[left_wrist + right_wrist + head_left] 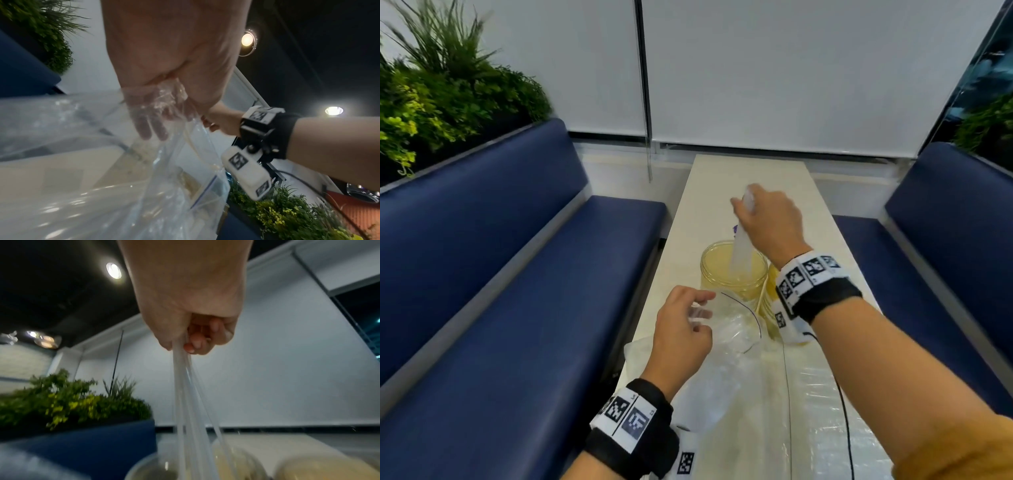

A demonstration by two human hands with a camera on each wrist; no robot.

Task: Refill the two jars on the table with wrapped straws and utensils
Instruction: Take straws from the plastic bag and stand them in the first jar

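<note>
Two clear jars stand side by side on the long cream table (pixel 722 178). The left jar (pixel 732 274) is open at the top. The right jar (pixel 772 301) is mostly hidden behind my right wrist. My right hand (pixel 763 219) grips a bundle of wrapped straws (pixel 741 253) by their upper ends, and their lower ends reach down into the left jar. The straws (pixel 185 394) hang from my curled fingers (pixel 195 344) in the right wrist view. My left hand (pixel 681 329) pinches the open rim of a clear zip bag (pixel 726 346) lying on the table; its fingers (pixel 152 123) show through the plastic.
Blue bench seats (pixel 534 291) run along both sides of the table. Green plants (pixel 441 89) sit behind the left bench. White blinds (pixel 774 68) close off the far end. A flat plastic sheet (pixel 825 411) lies on the near part of the table.
</note>
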